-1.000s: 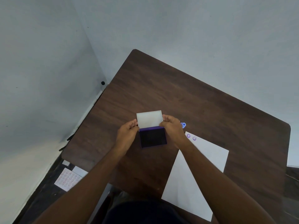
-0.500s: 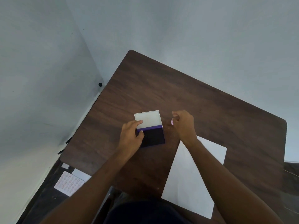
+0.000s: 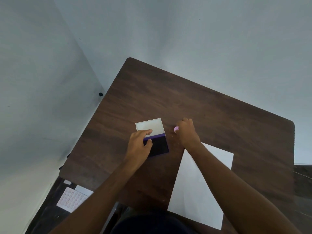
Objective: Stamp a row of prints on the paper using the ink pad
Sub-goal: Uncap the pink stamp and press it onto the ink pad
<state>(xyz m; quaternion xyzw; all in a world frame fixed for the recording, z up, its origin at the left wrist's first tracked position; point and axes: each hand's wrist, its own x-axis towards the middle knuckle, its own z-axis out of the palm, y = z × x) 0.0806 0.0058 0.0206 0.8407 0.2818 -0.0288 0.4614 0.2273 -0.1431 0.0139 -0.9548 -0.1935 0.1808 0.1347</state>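
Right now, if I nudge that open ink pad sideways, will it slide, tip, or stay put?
The ink pad looks like a low, flat case lying on the smooth table, so it would probably slide, not tip. Its open lid might flap or shift the balance. The left hand holds its edge, which should steady it.

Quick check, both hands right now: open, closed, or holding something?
Left hand: holds the open purple ink pad by its left edge.
Right hand: grips a small pink stamp.

No text, label, brand or number can be read here. The sheet on the floor (image 3: pixel 72 199) carries rows of small round marks, too small to read.
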